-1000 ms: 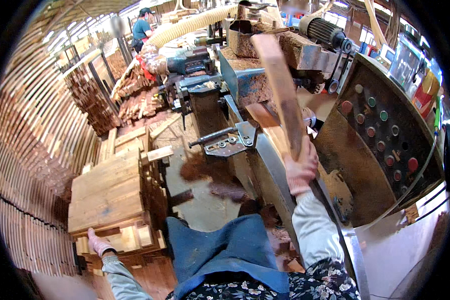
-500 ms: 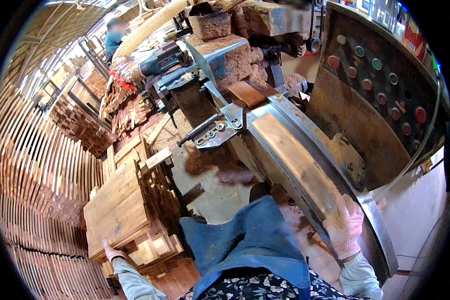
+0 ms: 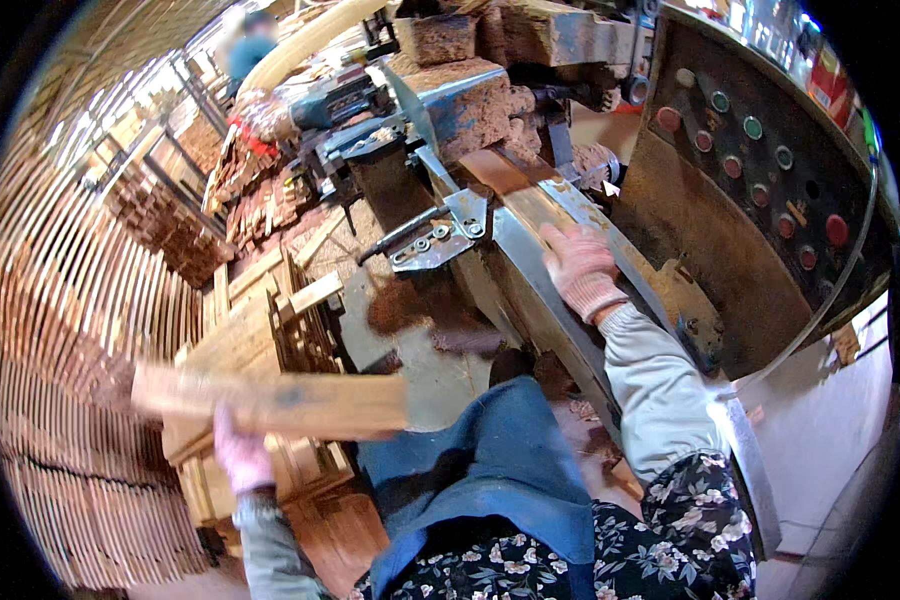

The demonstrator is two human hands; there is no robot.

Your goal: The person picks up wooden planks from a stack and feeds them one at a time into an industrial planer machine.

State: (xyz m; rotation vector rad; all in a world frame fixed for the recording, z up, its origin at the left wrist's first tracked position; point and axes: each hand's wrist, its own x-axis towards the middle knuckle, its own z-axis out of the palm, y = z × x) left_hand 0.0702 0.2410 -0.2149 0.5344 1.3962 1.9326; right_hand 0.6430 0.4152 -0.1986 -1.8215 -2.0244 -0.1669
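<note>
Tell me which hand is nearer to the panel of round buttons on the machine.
Right. The right hand rests on the board on the machine bed, just left of the button panel. The left hand is far off at lower left, holding a wooden plank.

plank stack L | machine bed R | control panel far R

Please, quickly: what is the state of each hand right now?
Left hand: closed, gripping a wooden board, which is blurred.
Right hand: open, pressing flat on the plank lying on the machine bed.
</note>
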